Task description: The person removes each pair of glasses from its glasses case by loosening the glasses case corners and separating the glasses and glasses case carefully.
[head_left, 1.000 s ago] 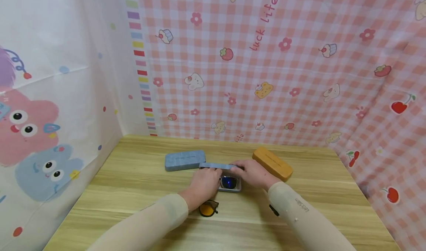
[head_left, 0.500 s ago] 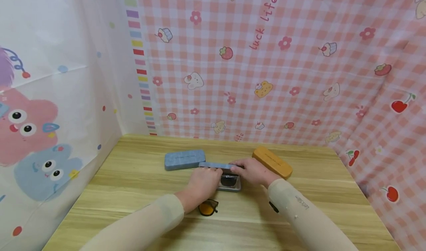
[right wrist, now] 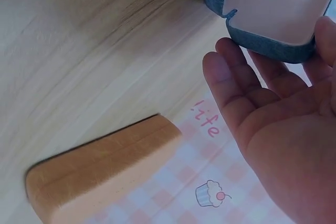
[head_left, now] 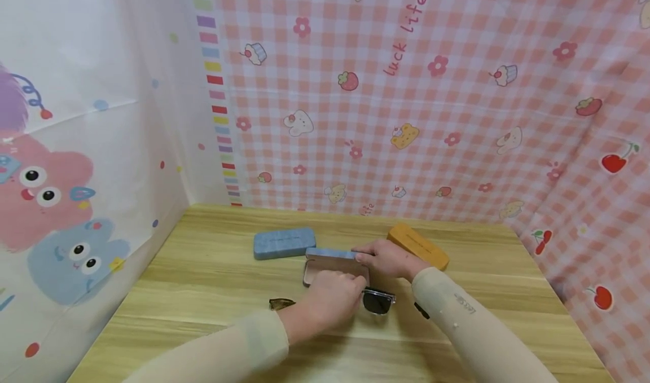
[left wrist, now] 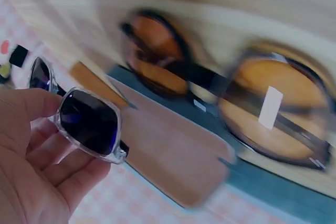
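Observation:
Clear-framed sunglasses (head_left: 378, 302) with dark lenses are pinched between thumb and fingers of my left hand (head_left: 335, 298), in front of a blue glasses case (head_left: 331, 253). The case stands open, its pinkish lining (left wrist: 173, 156) bare in the left wrist view. My right hand (head_left: 388, 259) holds the raised lid (right wrist: 283, 51) at its right end, thumb inside and fingers behind. Dark-framed sunglasses with amber lenses (left wrist: 275, 111) lie on the table; in the head view only a corner of these amber sunglasses (head_left: 281, 303) shows beside my left wrist.
A second blue glasses case (head_left: 284, 243), closed, lies behind and left of the open one. The orange glasses case (head_left: 418, 246) rests closed at the back right, behind my right hand. Patterned cloth (head_left: 376, 106) hangs along the table's back edge.
My left hand has drawn the clear-framed sunglasses out of the open case, toward the front and right. My right hand stays on the lid.

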### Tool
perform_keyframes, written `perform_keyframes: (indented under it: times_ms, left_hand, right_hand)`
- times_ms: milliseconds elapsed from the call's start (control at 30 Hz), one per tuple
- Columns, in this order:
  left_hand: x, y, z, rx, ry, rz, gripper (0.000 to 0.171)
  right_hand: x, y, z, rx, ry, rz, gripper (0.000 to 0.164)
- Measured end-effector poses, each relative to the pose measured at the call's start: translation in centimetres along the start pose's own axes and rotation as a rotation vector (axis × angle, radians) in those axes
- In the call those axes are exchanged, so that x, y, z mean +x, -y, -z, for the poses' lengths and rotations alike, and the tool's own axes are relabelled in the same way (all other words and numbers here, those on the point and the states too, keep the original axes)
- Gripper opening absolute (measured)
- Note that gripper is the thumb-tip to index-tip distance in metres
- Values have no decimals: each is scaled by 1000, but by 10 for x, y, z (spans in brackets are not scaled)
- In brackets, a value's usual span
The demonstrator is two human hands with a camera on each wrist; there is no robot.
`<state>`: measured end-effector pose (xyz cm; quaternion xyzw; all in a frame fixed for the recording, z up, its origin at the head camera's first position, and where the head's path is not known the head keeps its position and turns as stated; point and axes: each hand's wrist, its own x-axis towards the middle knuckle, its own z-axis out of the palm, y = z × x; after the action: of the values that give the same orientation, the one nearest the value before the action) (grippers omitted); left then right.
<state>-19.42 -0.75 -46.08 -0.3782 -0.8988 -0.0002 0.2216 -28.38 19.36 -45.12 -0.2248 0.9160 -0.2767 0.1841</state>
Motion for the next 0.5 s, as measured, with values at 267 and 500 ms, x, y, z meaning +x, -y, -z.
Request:
perform_keyframes:
  times_ms: [267,500]
  left_hand:
    - [11,-44,-2,11,168,-3,18]
    - [15,-74,-17,53,384,30,14]
  right_hand:
    - [0,1,2,-36,20,16,47]
    - [0,1,1,-21,16,-12,48]
